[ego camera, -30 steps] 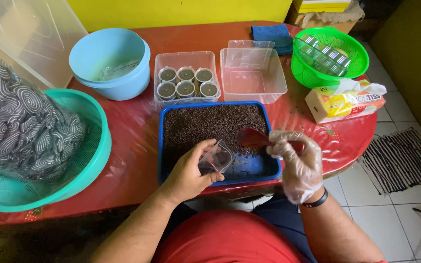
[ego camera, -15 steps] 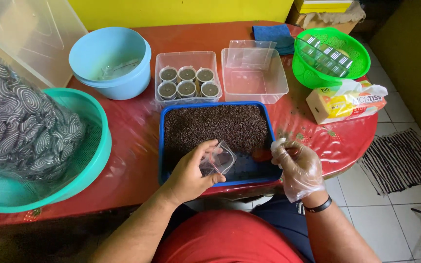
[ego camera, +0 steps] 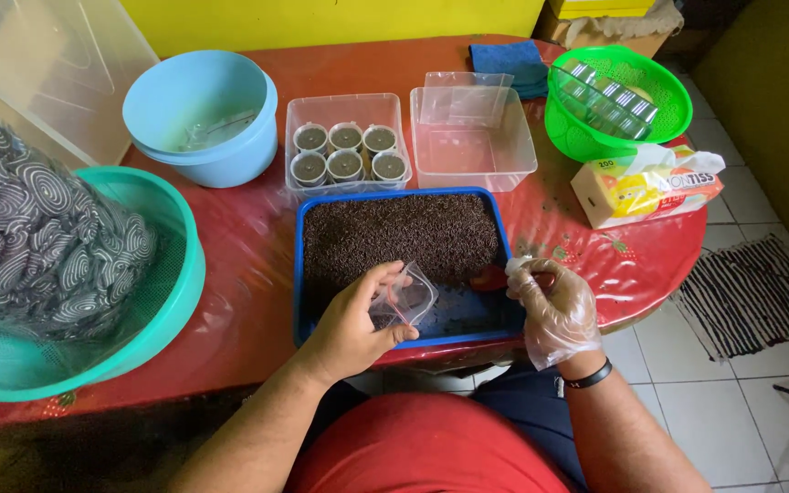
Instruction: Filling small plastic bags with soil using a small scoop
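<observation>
Glossy red tablecloth (ego camera: 230, 274) – clear plastic cup (ego camera: 404, 297), thin transparent glove (ego camera: 554, 310), matt blue tray (ego camera: 301, 274).

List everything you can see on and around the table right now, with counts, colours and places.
Tray: 1, blue, table front, holding dark granules.
Small bag: 1, clear, over the tray.
Scoop: 1, red, tray's right edge.
Box of filled cups: 1, clear, six cups, behind tray.
Empty box: 1, clear, right of cups.
Bowl: 1, light blue, back left.
Basin: 1, teal, left, holding patterned bag.
Basket: 1, green, back right.
Tissue pack: 1, yellow-white, right.
Cloth: 1, blue, back.
Left hand: bare, holds bag.
Right hand: clear glove, holds scoop.
</observation>
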